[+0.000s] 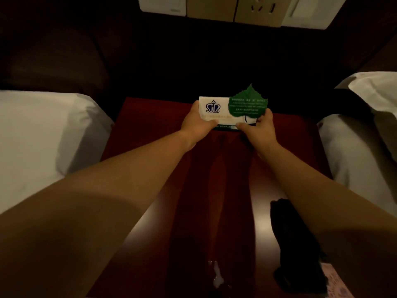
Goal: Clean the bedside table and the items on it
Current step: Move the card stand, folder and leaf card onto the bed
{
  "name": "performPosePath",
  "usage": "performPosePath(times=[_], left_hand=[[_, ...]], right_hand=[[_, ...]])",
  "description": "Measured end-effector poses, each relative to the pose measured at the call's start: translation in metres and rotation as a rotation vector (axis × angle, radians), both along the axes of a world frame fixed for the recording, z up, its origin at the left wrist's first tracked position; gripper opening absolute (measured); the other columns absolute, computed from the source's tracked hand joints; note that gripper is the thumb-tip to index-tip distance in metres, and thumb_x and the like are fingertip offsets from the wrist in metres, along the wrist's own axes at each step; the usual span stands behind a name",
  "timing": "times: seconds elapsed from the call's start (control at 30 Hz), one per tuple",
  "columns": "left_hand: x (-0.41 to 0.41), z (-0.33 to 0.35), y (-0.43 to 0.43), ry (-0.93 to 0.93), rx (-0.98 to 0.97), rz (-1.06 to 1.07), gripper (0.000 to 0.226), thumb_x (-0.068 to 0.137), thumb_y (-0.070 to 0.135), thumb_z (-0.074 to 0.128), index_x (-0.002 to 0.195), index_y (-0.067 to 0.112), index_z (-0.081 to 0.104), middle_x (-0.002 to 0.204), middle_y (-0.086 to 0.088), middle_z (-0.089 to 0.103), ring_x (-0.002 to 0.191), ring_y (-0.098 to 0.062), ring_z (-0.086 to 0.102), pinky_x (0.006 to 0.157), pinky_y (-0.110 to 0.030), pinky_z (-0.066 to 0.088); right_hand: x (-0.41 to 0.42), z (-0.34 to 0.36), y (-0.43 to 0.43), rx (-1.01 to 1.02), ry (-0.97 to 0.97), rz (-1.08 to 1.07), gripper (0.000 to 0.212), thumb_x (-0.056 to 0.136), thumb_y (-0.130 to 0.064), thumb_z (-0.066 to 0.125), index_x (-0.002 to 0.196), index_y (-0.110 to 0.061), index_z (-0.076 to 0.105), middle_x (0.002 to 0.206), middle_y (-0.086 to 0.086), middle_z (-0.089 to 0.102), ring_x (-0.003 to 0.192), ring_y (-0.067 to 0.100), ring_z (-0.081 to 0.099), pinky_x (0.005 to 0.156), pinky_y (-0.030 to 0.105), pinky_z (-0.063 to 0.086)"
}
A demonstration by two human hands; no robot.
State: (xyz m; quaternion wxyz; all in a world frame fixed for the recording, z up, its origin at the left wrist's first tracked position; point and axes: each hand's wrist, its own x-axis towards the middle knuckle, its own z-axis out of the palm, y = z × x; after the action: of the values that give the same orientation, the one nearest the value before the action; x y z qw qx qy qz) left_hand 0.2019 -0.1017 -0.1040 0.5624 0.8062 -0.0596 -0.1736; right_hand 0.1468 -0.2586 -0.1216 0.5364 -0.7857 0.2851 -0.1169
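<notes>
**Desk:** What have you got in view?

**Me:** I see both hands out over the far middle of the dark red table (148, 130), sharing a white card (211, 111). My left hand (196, 124) is clamped on its left end, thumb lying along the lower front edge. My right hand (261, 131) pinches the right end the same way, thumb on the front.

**Desk:** Any print on it?

**Me:** There's a dark blue crown emblem on the left half and a pale gold line under it that I can't read. A green leaf card (247, 104) overlaps the right half. It carries several lines of white text, too small for me to make out.

**Desk:** Which way does it lie?

**Me:** The white card's long axis runs left to right across the frame, face toward me. The leaf's tip points to the top of the frame, its black stem downward. Whether the lower edge touches the table, I can't tell.

**Desk:** Anything else?

**Me:** A black bundle (297, 244) lies on the table at lower right. There's a white bed (32, 136) at the left edge, a second bed (356, 160) at the right, and a socket panel (236, 9) at top centre.
</notes>
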Motion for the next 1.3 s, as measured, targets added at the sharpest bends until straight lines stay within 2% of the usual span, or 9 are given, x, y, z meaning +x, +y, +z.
performPosePath(times=[0.17,0.33,0.5,0.6,0.87,0.97,1.1,1.23,1.3], left_hand=[[0.001,0.013,0.050,0.027,-0.008,0.085,0.051,0.081,0.005,0.065,0.127,0.014,0.044,0.123,-0.007,0.060,0.112,-0.021,0.058,0.097,-0.035,0.050],[-0.010,0.025,0.123,0.037,-0.042,0.232,0.052,0.081,0.004,0.063,0.128,0.015,0.043,0.123,-0.006,0.060,0.112,-0.020,0.057,0.098,-0.036,0.048],[-0.024,0.025,0.215,0.073,-0.042,0.370,0.052,0.084,0.005,0.061,0.130,0.018,0.042,0.125,-0.008,0.061,0.114,-0.022,0.057,0.101,-0.042,0.047],[-0.032,0.030,0.272,0.075,-0.019,0.490,0.050,0.084,0.005,0.060,0.130,0.016,0.043,0.125,-0.010,0.061,0.114,-0.024,0.058,0.101,-0.043,0.046],[-0.050,0.030,0.402,0.134,0.009,0.726,0.047,0.086,0.006,0.059,0.129,0.017,0.043,0.125,-0.008,0.059,0.113,-0.027,0.058,0.099,-0.042,0.048],[-0.057,0.025,0.431,0.152,-0.003,0.756,0.047,0.086,0.004,0.058,0.129,0.017,0.043,0.125,-0.008,0.059,0.113,-0.025,0.057,0.101,-0.042,0.047],[-0.061,0.013,0.459,0.209,0.053,0.785,0.048,0.084,0.006,0.060,0.128,0.015,0.043,0.124,-0.009,0.060,0.113,-0.026,0.058,0.098,-0.039,0.048],[-0.059,0.007,0.465,0.260,0.120,0.755,0.052,0.084,0.008,0.059,0.132,0.011,0.039,0.125,-0.009,0.058,0.107,-0.022,0.056,0.086,-0.028,0.046],[-0.053,0.006,0.463,0.274,0.158,0.751,0.061,0.084,0.011,0.059,0.138,0.009,0.030,0.127,-0.010,0.056,0.111,-0.025,0.055,0.088,-0.029,0.046]], right_hand=[[0.011,0.012,0.047,0.020,0.017,0.082,0.073,0.068,-0.015,0.077,0.128,-0.014,0.036,0.128,0.012,0.052,0.114,0.027,0.056,0.096,0.049,0.049],[0.028,0.025,0.119,0.020,0.014,0.199,0.066,0.072,-0.009,0.073,0.127,-0.012,0.037,0.128,0.014,0.051,0.116,0.028,0.053,0.097,0.048,0.048],[0.041,0.027,0.209,0.061,0.025,0.330,0.064,0.076,-0.002,0.069,0.130,-0.009,0.036,0.129,0.014,0.051,0.114,0.026,0.055,0.094,0.036,0.049],[0.049,0.026,0.268,0.101,0.040,0.409,0.068,0.075,-0.002,0.068,0.134,-0.011,0.034,0.130,0.014,0.050,0.116,0.026,0.054,0.098,0.041,0.048],[0.056,0.020,0.409,0.234,0.124,0.597,0.068,0.074,-0.001,0.068,0.132,-0.012,0.035,0.129,0.013,0.052,0.113,0.024,0.055,0.099,0.043,0.048],[0.057,0.015,0.442,0.242,0.156,0.637,0.067,0.073,-0.006,0.068,0.130,-0.016,0.035,0.129,0.013,0.050,0.114,0.026,0.054,0.099,0.045,0.048],[0.051,0.008,0.472,0.243,0.228,0.684,0.060,0.076,-0.005,0.066,0.127,-0.016,0.037,0.127,0.012,0.050,0.114,0.026,0.054,0.097,0.039,0.048],[0.050,-0.007,0.482,0.197,0.271,0.686,0.071,0.059,-0.025,0.064,0.126,-0.017,0.039,0.124,0.013,0.053,0.113,0.029,0.055,0.098,0.047,0.048],[0.053,-0.011,0.482,0.175,0.278,0.674,0.071,0.059,-0.028,0.060,0.126,-0.018,0.040,0.123,0.014,0.054,0.112,0.030,0.055,0.097,0.049,0.048]])
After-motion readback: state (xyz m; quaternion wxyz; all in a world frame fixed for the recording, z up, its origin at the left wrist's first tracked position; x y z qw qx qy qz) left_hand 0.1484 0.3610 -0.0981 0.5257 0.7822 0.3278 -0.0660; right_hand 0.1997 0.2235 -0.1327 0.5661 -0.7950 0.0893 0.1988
